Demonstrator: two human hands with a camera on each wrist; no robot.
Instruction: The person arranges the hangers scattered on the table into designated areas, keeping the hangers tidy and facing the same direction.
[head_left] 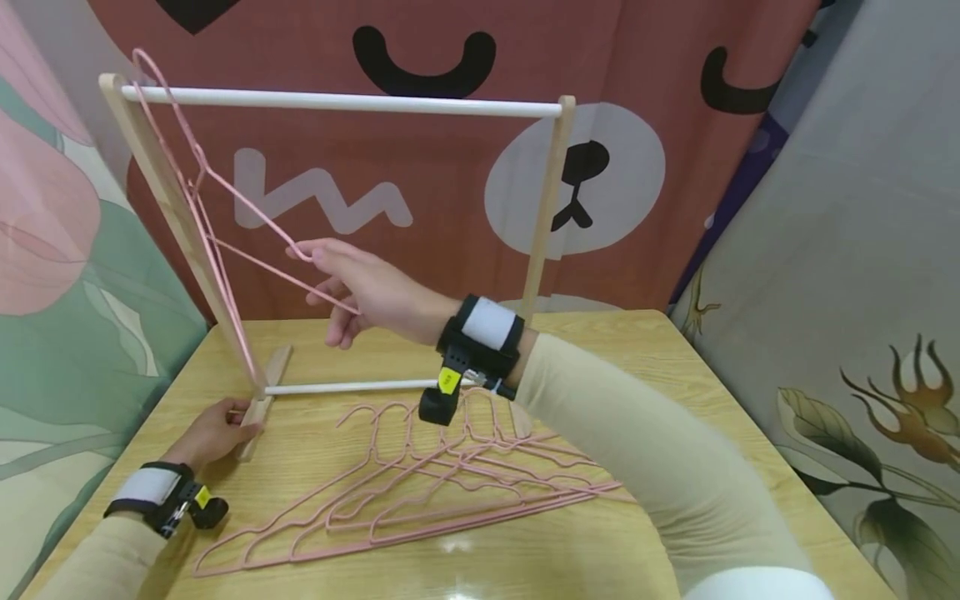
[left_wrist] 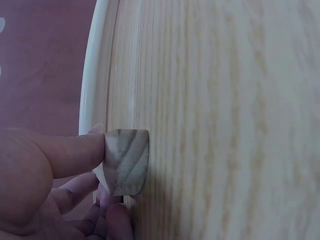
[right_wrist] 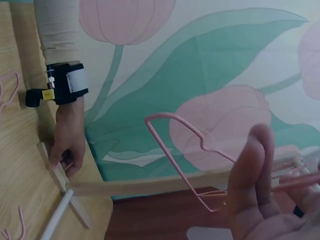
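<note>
Your right hand (head_left: 360, 287) pinches the pink hanger (head_left: 225, 217) hooked at the rail's (head_left: 337, 102) left end; your left hand (head_left: 213, 433) grips the rack's foot (head_left: 262, 400). Next, probably release it gently.

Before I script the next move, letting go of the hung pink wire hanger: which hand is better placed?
Right hand: it holds the pink wire hanger. Left hand grips the wooden rack foot.

**Pink hanger on the rack's left end**

A thin pink wire hanger (head_left: 225, 208) hangs by its hook from the far left of the rack's (head_left: 345, 102) white top rod, swung out slantwise. The rack, pale wood, stands upright on the tabletop (head_left: 675, 367).
</note>
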